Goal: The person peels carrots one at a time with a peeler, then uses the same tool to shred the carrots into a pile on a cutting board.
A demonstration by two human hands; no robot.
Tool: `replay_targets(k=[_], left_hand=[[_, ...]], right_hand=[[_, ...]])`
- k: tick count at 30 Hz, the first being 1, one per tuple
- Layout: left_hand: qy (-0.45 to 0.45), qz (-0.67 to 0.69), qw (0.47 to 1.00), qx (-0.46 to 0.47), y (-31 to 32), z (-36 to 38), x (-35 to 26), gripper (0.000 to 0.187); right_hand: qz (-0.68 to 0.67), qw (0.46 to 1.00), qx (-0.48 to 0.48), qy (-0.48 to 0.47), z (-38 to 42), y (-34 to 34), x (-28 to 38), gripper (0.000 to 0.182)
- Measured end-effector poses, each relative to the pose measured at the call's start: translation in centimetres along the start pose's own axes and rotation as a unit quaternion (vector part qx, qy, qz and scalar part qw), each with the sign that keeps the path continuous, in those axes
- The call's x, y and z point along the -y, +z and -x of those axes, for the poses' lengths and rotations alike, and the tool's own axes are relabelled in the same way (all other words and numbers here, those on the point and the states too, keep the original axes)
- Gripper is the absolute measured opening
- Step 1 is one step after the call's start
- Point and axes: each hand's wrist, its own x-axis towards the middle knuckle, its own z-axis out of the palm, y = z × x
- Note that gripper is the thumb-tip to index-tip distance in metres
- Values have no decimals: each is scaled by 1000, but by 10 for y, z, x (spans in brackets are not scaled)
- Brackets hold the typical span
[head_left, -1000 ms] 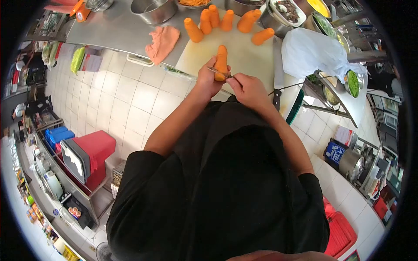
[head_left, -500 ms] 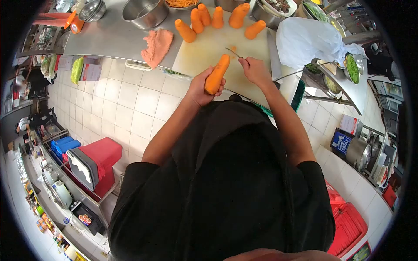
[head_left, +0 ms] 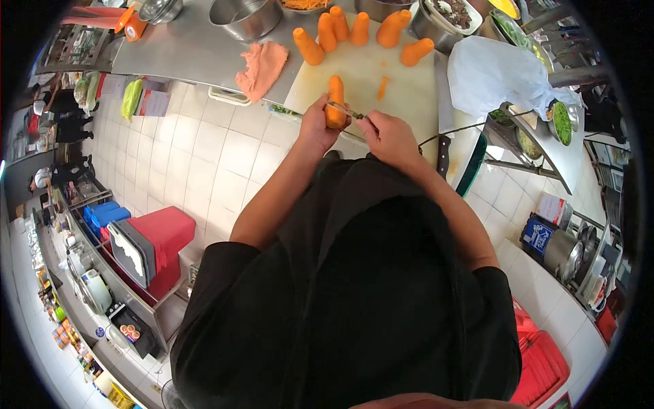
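Note:
In my left hand [head_left: 319, 127] is a thick orange carrot [head_left: 335, 87], held tip up over the near edge of the white cutting board [head_left: 340, 78]. My right hand [head_left: 390, 136] is closed around the handle of a slim metal peeler [head_left: 346, 110]. Its blade lies across the lower part of the carrot, close to my left fingers. A strip of carrot peel [head_left: 383, 87] rests on the board, with a smaller scrap beyond it. Several more carrots [head_left: 360, 30] stand or lean along the board's far side.
Right of the board lies a large knife with a black handle [head_left: 443, 157]. A white plastic bag [head_left: 494, 75] sits beyond it. An orange cloth [head_left: 262, 70] and a steel pot [head_left: 245, 19] are at the left. A red bin [head_left: 167, 232] stands on the floor side.
The peeler has moved left from over the board onto the carrot. The carrot now stands more upright. A longer peel strip shows on the board. The view has shifted slightly.

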Motion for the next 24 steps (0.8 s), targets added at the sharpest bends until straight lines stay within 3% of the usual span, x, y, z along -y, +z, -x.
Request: replay_targets(k=[7, 11, 17, 24], left_hand=[[-10, 14, 999, 41, 11, -4, -1, 38], [-18, -17, 997, 79, 10, 1, -4, 37], [-8, -14, 1000, 21, 28, 10, 0, 37], [-68, -73, 988, 114, 1, 14, 5, 39]], right_hand=[[58, 998, -1, -22, -7, -1, 1, 39], [12, 996, -4, 90, -15, -8, -41, 39], [-11, 999, 33, -6, -16, -4, -6, 38], [48, 994, 5, 95, -47, -3, -78, 42]])
